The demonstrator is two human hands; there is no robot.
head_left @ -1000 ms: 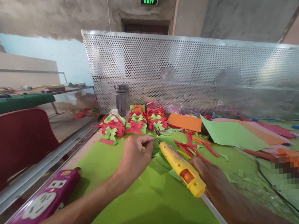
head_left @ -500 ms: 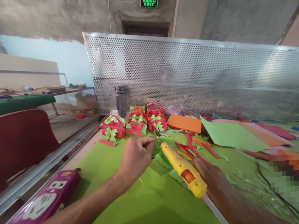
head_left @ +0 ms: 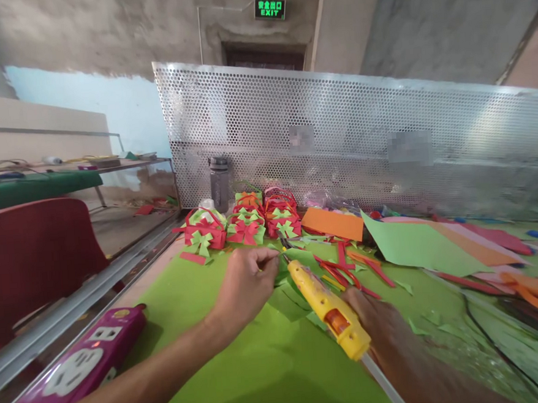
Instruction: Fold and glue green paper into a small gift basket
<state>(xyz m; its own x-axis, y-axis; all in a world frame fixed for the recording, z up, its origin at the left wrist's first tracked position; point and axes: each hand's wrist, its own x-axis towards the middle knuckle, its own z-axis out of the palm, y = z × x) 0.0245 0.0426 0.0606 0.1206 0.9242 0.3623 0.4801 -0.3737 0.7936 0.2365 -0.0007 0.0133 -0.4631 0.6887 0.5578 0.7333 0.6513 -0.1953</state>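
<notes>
On the green-covered tabletop (head_left: 243, 363), a yellow hot-glue gun (head_left: 318, 291) is gripped by the right hand (head_left: 373, 314), whose fingers are largely hidden behind it. The gun is judged light and rigid, to be held by its handle. Left of it, a thin green paper piece (head_left: 291, 301) appears pinched by the left hand's (head_left: 247, 280) closed fingers; it would be easily creased and should be held by an edge. The slim nozzle (head_left: 286, 258), probably hot, should not be touched.

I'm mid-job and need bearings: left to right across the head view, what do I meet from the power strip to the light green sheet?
Purple power strip → left hand → yellow glue gun → light green sheet.
</notes>
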